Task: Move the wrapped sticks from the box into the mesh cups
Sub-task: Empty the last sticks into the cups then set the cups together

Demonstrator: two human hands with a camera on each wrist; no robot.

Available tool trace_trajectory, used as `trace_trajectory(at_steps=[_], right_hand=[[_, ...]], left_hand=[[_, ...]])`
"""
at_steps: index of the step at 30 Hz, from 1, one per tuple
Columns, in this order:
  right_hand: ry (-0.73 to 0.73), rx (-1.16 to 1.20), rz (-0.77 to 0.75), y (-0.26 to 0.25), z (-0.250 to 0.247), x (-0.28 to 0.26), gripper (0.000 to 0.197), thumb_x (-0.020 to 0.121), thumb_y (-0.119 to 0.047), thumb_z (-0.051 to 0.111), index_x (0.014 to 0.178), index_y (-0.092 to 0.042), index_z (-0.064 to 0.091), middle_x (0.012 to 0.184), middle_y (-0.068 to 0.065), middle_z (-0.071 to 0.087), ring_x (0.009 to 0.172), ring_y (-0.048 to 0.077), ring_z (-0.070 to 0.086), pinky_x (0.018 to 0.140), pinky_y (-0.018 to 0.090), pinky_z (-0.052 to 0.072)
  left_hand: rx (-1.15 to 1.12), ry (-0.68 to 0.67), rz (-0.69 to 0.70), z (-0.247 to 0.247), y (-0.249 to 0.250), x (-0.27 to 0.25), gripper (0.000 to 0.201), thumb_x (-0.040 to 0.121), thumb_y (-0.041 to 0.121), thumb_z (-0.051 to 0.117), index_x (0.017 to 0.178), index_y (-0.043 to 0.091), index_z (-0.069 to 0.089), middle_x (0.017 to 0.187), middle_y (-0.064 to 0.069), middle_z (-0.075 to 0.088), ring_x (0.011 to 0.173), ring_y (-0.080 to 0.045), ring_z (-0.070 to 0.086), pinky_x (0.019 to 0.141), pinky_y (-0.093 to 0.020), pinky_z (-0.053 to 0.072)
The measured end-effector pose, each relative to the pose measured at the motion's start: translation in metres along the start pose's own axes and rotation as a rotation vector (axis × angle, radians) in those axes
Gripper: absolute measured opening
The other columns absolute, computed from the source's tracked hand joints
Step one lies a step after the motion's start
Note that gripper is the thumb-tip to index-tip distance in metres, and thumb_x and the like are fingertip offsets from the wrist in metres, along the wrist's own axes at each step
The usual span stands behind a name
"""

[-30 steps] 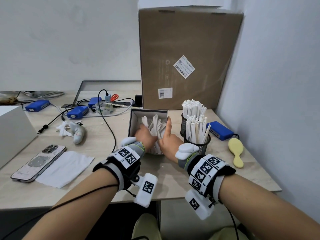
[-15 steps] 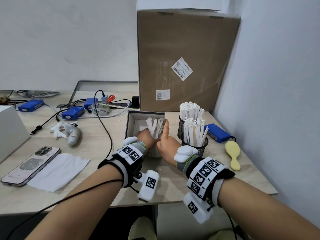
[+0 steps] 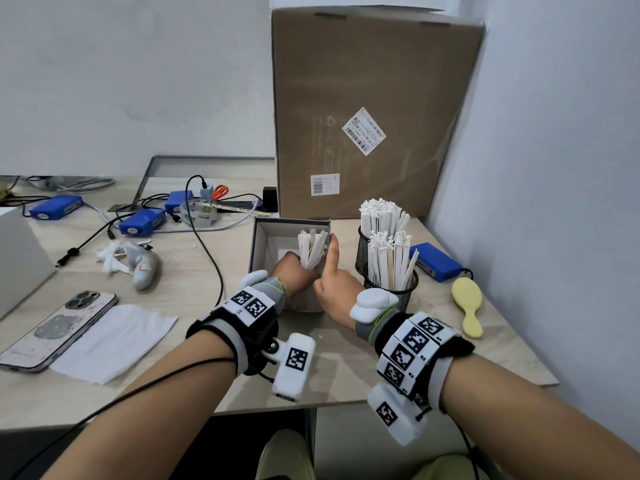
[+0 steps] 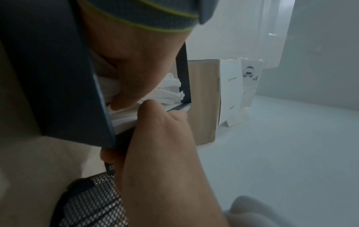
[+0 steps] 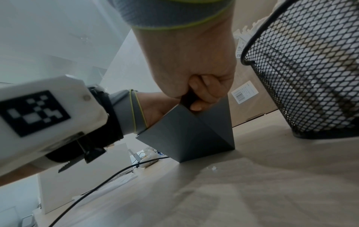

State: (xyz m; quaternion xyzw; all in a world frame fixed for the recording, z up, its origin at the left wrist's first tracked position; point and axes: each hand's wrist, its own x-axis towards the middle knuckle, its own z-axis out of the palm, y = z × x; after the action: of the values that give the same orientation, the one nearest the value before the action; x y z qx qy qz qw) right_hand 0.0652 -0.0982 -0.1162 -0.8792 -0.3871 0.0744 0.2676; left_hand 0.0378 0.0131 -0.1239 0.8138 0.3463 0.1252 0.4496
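Head view: small open dark grey cardboard box [image 3: 258,244] stands on the pale wood-grain table [image 3: 194,282], in front of the tall brown carton [image 3: 367,109].
Left hand [image 3: 294,275]: reaches down inside the box, fingers closed round a bunch of white paper-wrapped sticks [image 3: 311,247] that stand tilted against the box's right wall.
Right hand [image 3: 337,289]: clasps the box's right wall, thumb up along it, fingers curled over its near corner [image 5: 202,95].
Room: near black mesh cup [image 3: 403,292] stands just right of that hand; table's right edge meets the wall.
Containers: near cup and far black mesh cup [image 3: 362,251] both packed with upright wrapped sticks.
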Motion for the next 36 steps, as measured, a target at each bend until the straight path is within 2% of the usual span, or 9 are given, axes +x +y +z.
trace_trajectory(at_steps=[7,9,10,13,17,22,26,29,36], right_hand=[[-0.031,0.043,0.013,-0.001,-0.002,0.0,0.08,0.096,-0.018,0.039,0.148,-0.009,-0.021,0.085,0.024,0.064,0.053,0.026,0.042,0.059,0.034,0.033],[-0.029,0.057,0.024,-0.001,-0.003,0.003,0.077,0.097,-0.017,0.037,0.149,-0.007,-0.018,0.089,0.025,0.064,0.058,0.027,0.046,0.058,0.033,0.034],[-0.029,0.069,0.035,-0.001,-0.004,0.004,0.075,0.097,-0.017,0.037,0.149,-0.006,-0.016,0.086,0.023,0.062,0.062,0.027,0.048,0.057,0.032,0.034],[-0.027,0.09,0.062,-0.004,-0.006,0.008,0.071,0.097,-0.02,0.036,0.15,-0.006,-0.009,0.081,0.018,0.056,0.066,0.028,0.049,0.048,0.031,0.03],[0.005,0.111,0.118,-0.009,-0.009,0.019,0.065,0.096,-0.017,0.035,0.15,-0.003,0.002,0.104,0.027,0.063,0.083,0.036,0.058,0.064,0.032,0.038],[-0.086,0.251,0.243,-0.018,-0.016,0.022,0.049,0.096,-0.009,0.034,0.141,0.004,0.022,0.12,0.026,0.056,0.053,0.027,0.05,0.023,0.015,0.022],[-0.116,0.364,0.289,-0.015,-0.014,0.027,0.048,0.095,-0.014,0.032,0.139,0.003,0.028,0.096,0.02,0.057,0.018,0.011,0.044,0.026,0.008,0.024],[-0.203,0.434,0.275,-0.012,-0.017,0.023,0.04,0.092,-0.017,0.033,0.118,0.01,0.046,0.066,0.016,0.059,0.031,0.016,0.052,0.031,0.012,0.031],[-0.047,1.108,0.338,-0.013,-0.051,0.008,0.017,0.095,-0.016,0.04,0.096,-0.007,0.055,0.073,0.007,0.055,0.062,0.016,0.053,0.054,0.023,0.042]], left_hand=[[-0.253,-0.033,0.018,-0.005,-0.007,0.004,0.028,0.059,0.015,0.056,0.083,0.004,0.066,0.092,-0.02,0.07,0.084,-0.026,0.062,0.085,-0.05,0.053],[-0.317,0.009,0.033,-0.015,0.001,-0.01,0.002,0.067,0.011,0.059,0.068,0.01,0.061,0.064,-0.009,0.066,0.074,-0.026,0.057,0.078,-0.043,0.051],[-0.341,0.022,0.043,-0.019,0.004,-0.013,0.012,0.075,0.007,0.061,0.065,0.011,0.059,0.053,-0.002,0.062,0.068,-0.025,0.054,0.075,-0.039,0.048],[-0.411,0.044,0.111,-0.035,0.012,-0.019,0.022,0.09,0.004,0.055,0.069,0.011,0.056,0.06,-0.006,0.057,0.061,-0.02,0.051,0.072,-0.031,0.043],[-0.624,0.084,0.197,-0.053,0.025,-0.024,0.018,0.095,0.007,0.049,0.08,0.011,0.057,0.066,-0.007,0.06,0.065,-0.017,0.054,0.069,-0.025,0.048],[-0.86,0.103,0.232,-0.063,0.031,-0.02,0.014,0.096,0.006,0.049,0.086,0.012,0.057,0.076,-0.006,0.064,0.073,-0.017,0.062,0.068,-0.022,0.054],[-0.964,0.112,0.256,-0.061,0.033,-0.02,0.013,0.095,0.004,0.049,0.09,0.012,0.058,0.077,-0.007,0.063,0.067,-0.012,0.064,0.067,-0.021,0.053],[-1.047,0.089,0.27,-0.059,0.037,-0.02,0.018,0.095,-0.002,0.047,0.096,0.013,0.058,0.075,-0.004,0.063,0.064,-0.009,0.061,0.069,-0.02,0.052],[-1.19,0.075,0.296,-0.062,0.057,-0.026,0.024,0.092,-0.009,0.046,0.105,0.008,0.054,0.088,-0.005,0.063,0.076,-0.01,0.061,0.078,-0.02,0.052]])
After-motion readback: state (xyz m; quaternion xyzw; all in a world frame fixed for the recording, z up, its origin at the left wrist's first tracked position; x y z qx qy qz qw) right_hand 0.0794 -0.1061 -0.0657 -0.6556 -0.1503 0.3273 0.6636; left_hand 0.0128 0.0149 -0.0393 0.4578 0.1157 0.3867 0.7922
